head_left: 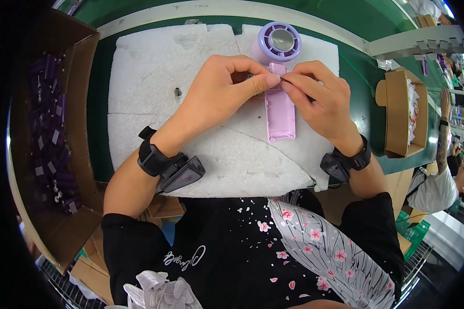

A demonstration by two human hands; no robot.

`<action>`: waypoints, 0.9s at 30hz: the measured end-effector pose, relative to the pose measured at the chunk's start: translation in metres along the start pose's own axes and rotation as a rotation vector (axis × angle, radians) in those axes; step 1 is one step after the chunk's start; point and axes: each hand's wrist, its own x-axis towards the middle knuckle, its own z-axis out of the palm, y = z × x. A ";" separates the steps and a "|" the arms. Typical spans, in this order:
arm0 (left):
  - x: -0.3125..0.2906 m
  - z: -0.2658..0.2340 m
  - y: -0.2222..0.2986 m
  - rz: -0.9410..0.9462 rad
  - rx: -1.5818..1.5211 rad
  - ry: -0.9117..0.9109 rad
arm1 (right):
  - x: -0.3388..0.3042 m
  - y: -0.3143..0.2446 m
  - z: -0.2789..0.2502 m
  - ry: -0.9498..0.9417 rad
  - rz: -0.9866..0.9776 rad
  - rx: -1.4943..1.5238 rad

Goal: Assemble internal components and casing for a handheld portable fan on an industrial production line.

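Observation:
A handheld fan lies on the white foam mat (pixel 154 77), its round purple head (pixel 282 41) with a silver centre pointing away from me. Its pale pink handle shell (pixel 281 121) is open, like a shallow tray, and runs toward me. Over the joint between head and handle, my left hand (pixel 232 82) is closed in a pinch, its fingertips hiding what they hold. My right hand (pixel 319 95) pinches a thin dark strand, seemingly a wire, right beside the left fingertips. Bits of green and red show behind the left fingers, too small to make out.
At the left stands a deep cardboard box (pixel 82 67) with many purple cylindrical parts (pixel 51 129). A smaller cardboard box (pixel 397 113) with white contents is on the green table at the right. Beyond it another person (pixel 438 188) sits with an arm raised. Both my wrists carry black strapped devices.

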 end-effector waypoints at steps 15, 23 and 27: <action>-0.001 0.000 0.004 -0.075 -0.064 -0.031 | -0.006 0.005 0.000 -0.098 0.191 0.241; -0.002 -0.004 0.005 -0.028 0.005 -0.053 | -0.004 0.001 -0.002 -0.117 0.243 0.252; -0.003 -0.007 0.002 -0.001 0.054 -0.049 | -0.003 0.000 0.001 -0.129 0.223 0.256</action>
